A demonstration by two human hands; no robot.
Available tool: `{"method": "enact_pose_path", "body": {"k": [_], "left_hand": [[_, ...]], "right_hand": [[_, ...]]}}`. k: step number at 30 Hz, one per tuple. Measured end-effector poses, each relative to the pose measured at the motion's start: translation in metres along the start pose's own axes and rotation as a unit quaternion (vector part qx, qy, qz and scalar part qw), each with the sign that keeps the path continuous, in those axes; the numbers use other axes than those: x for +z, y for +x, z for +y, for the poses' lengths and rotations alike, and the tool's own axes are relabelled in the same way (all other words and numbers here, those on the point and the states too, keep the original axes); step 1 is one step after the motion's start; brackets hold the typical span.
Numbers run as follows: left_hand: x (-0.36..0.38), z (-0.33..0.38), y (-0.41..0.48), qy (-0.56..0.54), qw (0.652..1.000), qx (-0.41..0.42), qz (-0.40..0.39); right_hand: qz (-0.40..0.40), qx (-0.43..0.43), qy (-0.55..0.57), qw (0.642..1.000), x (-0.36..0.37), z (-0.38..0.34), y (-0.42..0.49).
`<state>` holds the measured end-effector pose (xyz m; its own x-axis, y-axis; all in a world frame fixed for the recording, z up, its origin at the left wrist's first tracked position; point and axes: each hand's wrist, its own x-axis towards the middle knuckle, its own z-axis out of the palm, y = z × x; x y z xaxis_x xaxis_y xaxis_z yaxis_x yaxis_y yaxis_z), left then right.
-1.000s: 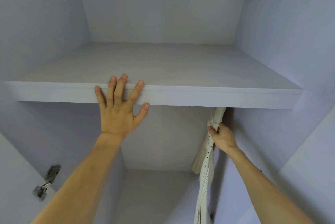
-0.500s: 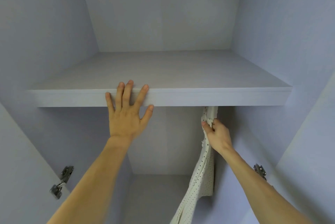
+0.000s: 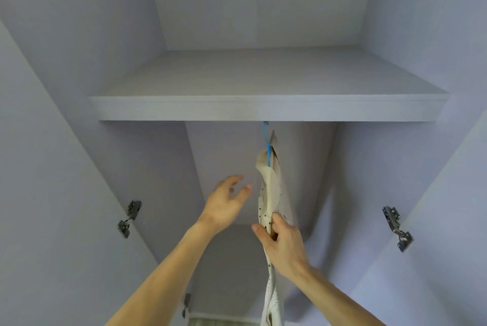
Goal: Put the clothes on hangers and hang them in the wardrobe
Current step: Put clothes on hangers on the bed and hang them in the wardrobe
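A cream garment with dark dots hangs on a blue hanger whose hook goes up behind the front edge of the wardrobe shelf. The rail is hidden by the shelf. My right hand grips the garment's edge partway down, fingers curled round the cloth. My left hand hovers just left of the garment with fingers spread and loose, holding nothing. The garment's lower part runs down past the bottom of the view.
I look into a pale grey wardrobe. Both doors stand open, with metal hinges on the left and right. A third hinge shows low down. The compartment under the shelf holds only this garment.
My left hand left the shelf edge and dropped beside the garment. My right hand slid from the garment's top to lower on the cloth. The blue hanger is now visible, and the view has pulled back.
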<state>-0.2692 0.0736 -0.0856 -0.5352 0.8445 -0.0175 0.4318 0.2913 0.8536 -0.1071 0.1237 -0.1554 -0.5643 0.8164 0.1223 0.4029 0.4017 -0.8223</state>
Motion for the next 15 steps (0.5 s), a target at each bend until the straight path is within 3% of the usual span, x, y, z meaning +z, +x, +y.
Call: {"method": "enact_pose_path", "body": {"k": [2, 4, 10, 15], "left_hand": [[0.003, -0.014, -0.019, -0.064, 0.992, -0.061, -0.088], [0.001, -0.024, -0.032, -0.084, 0.987, -0.069, -0.121], [-0.025, -0.067, -0.076, -0.096, 0.981, -0.160, -0.055], [-0.052, -0.106, -0.161, -0.154, 0.964, -0.216, 0.026]], "right_hand": [[-0.038, -0.023, -0.001, 0.999, 0.017, -0.006, -0.024], [-0.081, -0.041, -0.011, 0.996, 0.035, -0.007, -0.047], [-0.253, -0.136, -0.073, 0.955, 0.062, -0.017, -0.082], [-0.182, -0.203, -0.081, 0.959, 0.073, -0.025, -0.059]]}}
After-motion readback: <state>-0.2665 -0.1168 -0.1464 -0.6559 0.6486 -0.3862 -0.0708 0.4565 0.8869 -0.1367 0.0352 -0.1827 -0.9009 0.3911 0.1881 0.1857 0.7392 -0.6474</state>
